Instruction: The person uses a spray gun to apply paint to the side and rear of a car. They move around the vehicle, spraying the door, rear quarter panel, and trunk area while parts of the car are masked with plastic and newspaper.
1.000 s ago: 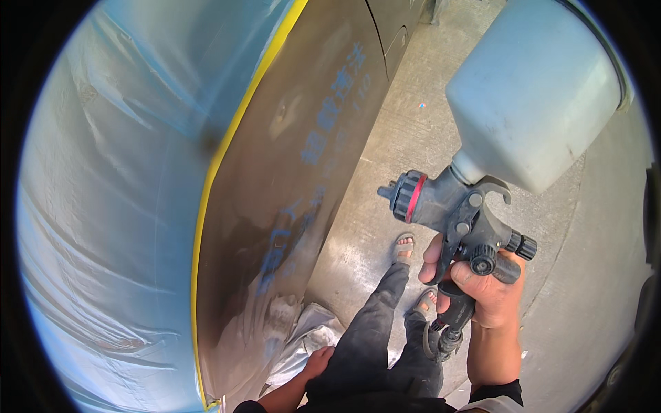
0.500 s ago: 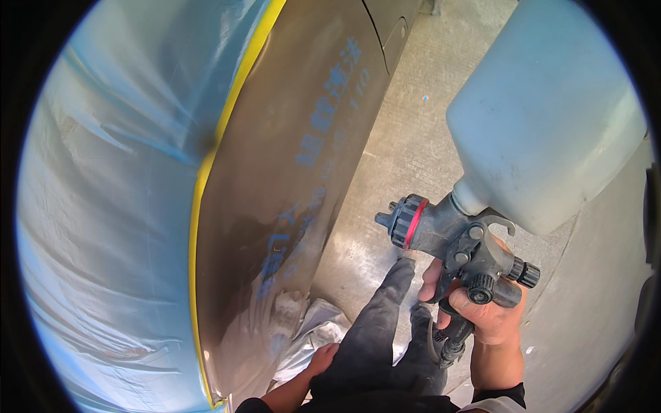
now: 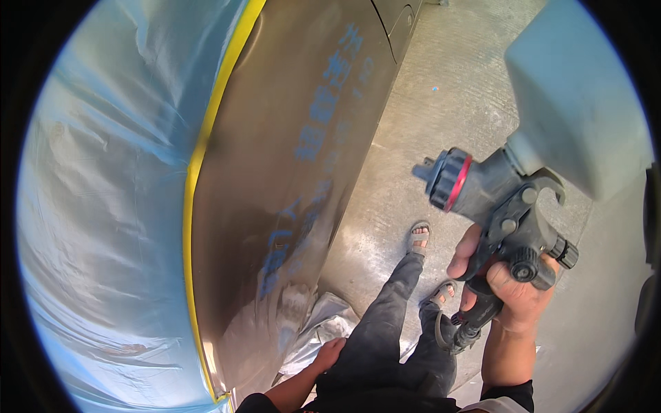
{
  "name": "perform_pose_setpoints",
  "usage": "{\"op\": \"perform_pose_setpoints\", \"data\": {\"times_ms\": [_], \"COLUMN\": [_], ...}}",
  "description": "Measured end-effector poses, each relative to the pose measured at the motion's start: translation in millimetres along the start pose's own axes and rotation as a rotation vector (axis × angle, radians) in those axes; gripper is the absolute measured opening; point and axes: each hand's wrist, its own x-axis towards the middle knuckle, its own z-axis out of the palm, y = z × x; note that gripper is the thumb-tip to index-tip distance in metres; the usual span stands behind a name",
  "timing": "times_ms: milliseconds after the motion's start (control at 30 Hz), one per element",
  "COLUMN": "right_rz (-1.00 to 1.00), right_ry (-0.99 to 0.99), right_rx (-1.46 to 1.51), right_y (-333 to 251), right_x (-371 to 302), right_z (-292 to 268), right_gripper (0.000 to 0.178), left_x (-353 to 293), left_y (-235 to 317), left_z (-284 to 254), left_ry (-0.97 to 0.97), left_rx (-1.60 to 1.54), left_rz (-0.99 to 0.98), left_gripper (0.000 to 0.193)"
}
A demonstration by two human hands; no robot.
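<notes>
My right hand (image 3: 520, 292) is wrapped round the grip of a dark grey spray gun (image 3: 499, 193) with a red ring behind its black nozzle cap. A large pale translucent paint cup (image 3: 585, 96) sits on top of the gun. Its nozzle points left, apart from a glossy brown vehicle panel (image 3: 261, 158) with blue lettering across it. Low beside my thigh hangs my left hand (image 3: 330, 354), close to the panel's lower end; its fingers are mostly hidden.
Yellow masking tape (image 3: 186, 213) runs along the panel's left edge, joining blue plastic film (image 3: 103, 234). Crumpled pale sheeting (image 3: 323, 316) lies by my legs at the panel's foot. To the right is a concrete floor (image 3: 434, 131), where my sandalled feet stand.
The spray gun and my right hand have moved right and slightly up, farther from the panel. My feet have come into view. My left hand has shifted only slightly.
</notes>
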Motion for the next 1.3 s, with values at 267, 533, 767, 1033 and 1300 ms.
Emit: {"op": "perform_pose_setpoints", "data": {"times_ms": [267, 533, 767, 1033, 1300], "right_rz": [-0.255, 0.056, 0.422, 0.547, 0.641], "right_ry": [0.278, 0.149, 0.022, 0.130, 0.213], "right_rx": [-0.355, -0.641, -0.774, -0.649, -0.670], "right_y": [-5.0, -4.8, -72.7, -127.7, -134.6], "right_x": [24.3, -55.7, -133.5, -202.2, -229.8], "right_z": [-192.1, -494.0, -691.6, -742.9, -732.4], "right_gripper": [0.044, 0.035, 0.039, 0.032, 0.022], "left_x": [-1.4, 4.7, -76.6, -149.5, -160.7], "left_y": [9.2, 13.2, 47.6, 72.3, 64.5], "left_z": [67.4, 287.4, 483.2, 554.5, 559.8], "left_ry": [-0.003, 0.146, 0.294, 0.220, 0.129], "left_rx": [-0.167, -0.376, -0.182, -0.029, -0.066], "left_rz": [-0.165, -0.245, -0.285, -0.225, -0.244], "left_gripper": [0.046, 0.048, 0.057, 0.060, 0.059]}}
